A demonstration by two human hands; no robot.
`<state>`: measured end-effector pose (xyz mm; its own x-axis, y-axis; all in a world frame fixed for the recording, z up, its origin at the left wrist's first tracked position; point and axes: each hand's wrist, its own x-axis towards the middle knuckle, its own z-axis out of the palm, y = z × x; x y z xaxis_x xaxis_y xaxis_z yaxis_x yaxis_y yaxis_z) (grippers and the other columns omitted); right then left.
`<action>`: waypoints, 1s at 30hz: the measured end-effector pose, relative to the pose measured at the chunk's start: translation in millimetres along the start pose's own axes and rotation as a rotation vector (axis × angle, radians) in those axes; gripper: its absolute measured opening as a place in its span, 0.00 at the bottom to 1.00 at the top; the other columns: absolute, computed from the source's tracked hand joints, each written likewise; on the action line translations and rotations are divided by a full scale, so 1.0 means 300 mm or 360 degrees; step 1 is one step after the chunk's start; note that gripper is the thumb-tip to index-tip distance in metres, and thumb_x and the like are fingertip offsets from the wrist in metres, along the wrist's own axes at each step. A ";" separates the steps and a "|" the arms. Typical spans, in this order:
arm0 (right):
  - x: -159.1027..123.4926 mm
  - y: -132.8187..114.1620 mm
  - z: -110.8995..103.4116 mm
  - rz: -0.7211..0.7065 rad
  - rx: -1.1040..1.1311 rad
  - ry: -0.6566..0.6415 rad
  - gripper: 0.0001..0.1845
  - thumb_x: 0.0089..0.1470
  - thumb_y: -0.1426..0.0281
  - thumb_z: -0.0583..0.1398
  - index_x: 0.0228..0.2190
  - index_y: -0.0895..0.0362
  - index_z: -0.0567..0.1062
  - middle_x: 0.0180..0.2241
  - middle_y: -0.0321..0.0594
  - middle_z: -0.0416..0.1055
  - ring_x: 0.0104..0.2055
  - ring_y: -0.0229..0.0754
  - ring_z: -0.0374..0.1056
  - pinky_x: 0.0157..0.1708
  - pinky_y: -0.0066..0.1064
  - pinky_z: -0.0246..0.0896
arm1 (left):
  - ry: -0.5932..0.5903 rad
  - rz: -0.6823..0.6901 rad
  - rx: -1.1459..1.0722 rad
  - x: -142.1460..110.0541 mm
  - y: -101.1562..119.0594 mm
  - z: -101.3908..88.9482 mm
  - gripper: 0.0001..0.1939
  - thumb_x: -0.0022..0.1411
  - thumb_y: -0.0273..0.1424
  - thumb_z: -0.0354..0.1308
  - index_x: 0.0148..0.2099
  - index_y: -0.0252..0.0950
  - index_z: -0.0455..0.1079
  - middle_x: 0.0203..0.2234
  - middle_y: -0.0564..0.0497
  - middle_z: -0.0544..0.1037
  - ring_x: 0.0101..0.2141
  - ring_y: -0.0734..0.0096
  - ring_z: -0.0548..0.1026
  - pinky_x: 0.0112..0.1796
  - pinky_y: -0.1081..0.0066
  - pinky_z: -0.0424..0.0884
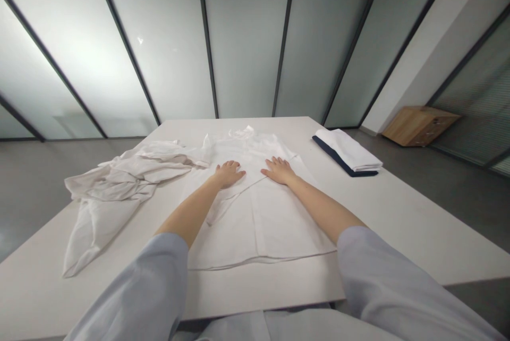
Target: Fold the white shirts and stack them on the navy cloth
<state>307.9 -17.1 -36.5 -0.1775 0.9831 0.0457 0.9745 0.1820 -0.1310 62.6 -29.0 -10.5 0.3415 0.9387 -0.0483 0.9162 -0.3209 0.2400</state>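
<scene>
Head view:
- Left hand (229,173): open and flat, palm down, fingers slightly spread, resting on the upper middle of a thin white shirt (255,229), not gripping any cloth.
- Right hand (279,170): just as open and flat on the same shirt, close beside the left hand but not touching it.
- Shirt: spread out on a white rectangular tabletop (258,289), collar towards the far edge and hem towards the person. A long white band of cloth, which looks like a folded sleeve, lies slantwise across its front, passing just below the hands.
- Crumpled white cloth (115,187): a loose, wrinkled heap on the left of the tabletop, touching the shirt's shoulder. Whether it is part of the shirt, I cannot tell.
- Folded white cloth with a dark navy edge (346,150): a neat flat stack near the far right of the tabletop, well apart from the hands.
- Pale blue sleeves (139,288): they cover both arms up to the forearms, with the right one (390,277) lying along the near right side of the tabletop.
- Around the tabletop: a grey floor (470,192), frosted glass wall panels with dark frames (247,38) and, off to the right, a low wooden cabinet (418,126) standing on the floor.
</scene>
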 end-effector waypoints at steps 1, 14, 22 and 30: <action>-0.007 -0.002 -0.002 -0.0022 -0.0026 0.0043 0.35 0.60 0.47 0.49 0.61 0.55 0.63 0.65 0.52 0.52 0.66 0.58 0.47 0.62 0.49 0.40 | 0.0050 -0.0037 0.0021 0.000 0.010 0.004 0.27 0.65 0.48 0.45 0.61 0.41 0.60 0.63 0.42 0.62 0.62 0.54 0.58 0.58 0.44 0.50; -0.028 0.000 -0.012 -0.0069 0.0028 0.0179 0.26 0.60 0.53 0.53 0.54 0.54 0.71 0.60 0.50 0.62 0.62 0.53 0.56 0.58 0.43 0.50 | 0.1202 -0.0540 -0.0627 0.036 -0.131 0.000 0.11 0.59 0.28 0.53 0.45 0.35 0.69 0.38 0.45 0.72 0.44 0.61 0.71 0.50 0.63 0.65; -0.024 0.006 -0.006 -0.0088 0.0032 0.0180 0.27 0.61 0.54 0.53 0.55 0.55 0.70 0.60 0.51 0.62 0.62 0.53 0.56 0.58 0.43 0.50 | 0.1725 -0.1045 -0.0960 0.044 -0.223 -0.013 0.17 0.58 0.26 0.51 0.50 0.35 0.69 0.43 0.42 0.67 0.51 0.57 0.67 0.55 0.57 0.60; -0.023 0.006 -0.004 -0.0094 -0.0005 0.0169 0.26 0.61 0.54 0.52 0.55 0.55 0.70 0.61 0.51 0.60 0.62 0.54 0.56 0.58 0.44 0.50 | 0.1534 -0.0615 -0.0502 0.023 -0.210 -0.033 0.28 0.57 0.29 0.50 0.61 0.28 0.64 0.57 0.36 0.67 0.60 0.47 0.60 0.59 0.51 0.55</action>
<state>311.1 -23.4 -35.8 -0.2194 0.9628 0.1580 0.9633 0.2394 -0.1216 5.2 -1.0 -16.4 -0.3934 0.7176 0.5747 0.7840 -0.0647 0.6174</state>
